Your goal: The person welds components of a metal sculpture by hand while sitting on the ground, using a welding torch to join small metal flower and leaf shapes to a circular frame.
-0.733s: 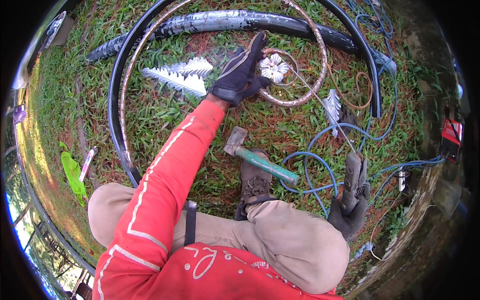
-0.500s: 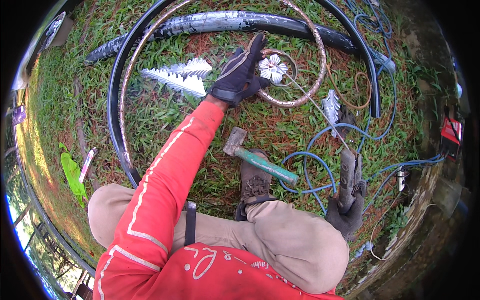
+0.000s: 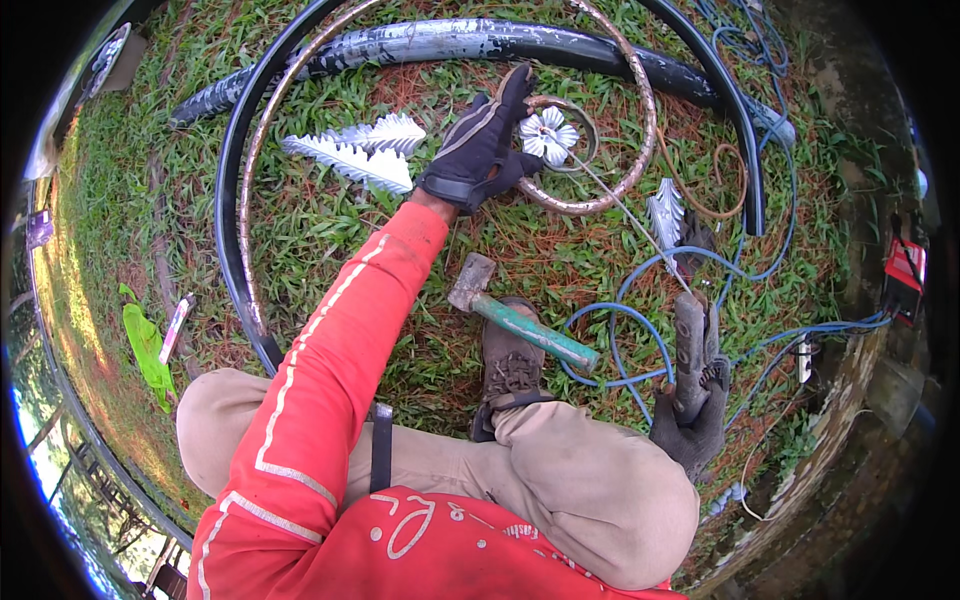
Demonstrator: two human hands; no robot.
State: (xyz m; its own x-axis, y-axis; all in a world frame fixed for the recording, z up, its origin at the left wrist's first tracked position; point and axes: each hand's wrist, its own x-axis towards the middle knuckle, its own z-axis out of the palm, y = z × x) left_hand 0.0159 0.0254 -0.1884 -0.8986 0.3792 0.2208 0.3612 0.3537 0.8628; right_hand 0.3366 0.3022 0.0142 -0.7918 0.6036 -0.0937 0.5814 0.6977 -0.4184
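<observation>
My left hand (image 3: 480, 150), in a black glove, is at the coiled end of a rusty metal scroll (image 3: 640, 150), its thumb and fingers hooked about the coil's left side. A silvery metal flower (image 3: 549, 136) sits at that coil, right beside my fingers. In a grey glove, my right hand (image 3: 692, 425) is wrapped round a dark welding electrode holder (image 3: 690, 350). From the holder a thin welding rod (image 3: 630, 215) slants up and left, its tip at the flower. A hammer (image 3: 530, 325) with a green handle lies between the hands, across my boot (image 3: 513, 365).
Silvery metal leaves (image 3: 350, 155) lie left of the scroll, another leaf (image 3: 665, 212) to its right. A black curved pipe (image 3: 228, 200) surrounds the scroll; a thicker pipe (image 3: 480, 42) crosses behind. Blue cable (image 3: 640, 318) loops near the holder. A red-and-black box (image 3: 905, 270) stands far right.
The holder in my right hand has shifted very slightly down and left, and the rod with it. My left hand stays at the coil.
</observation>
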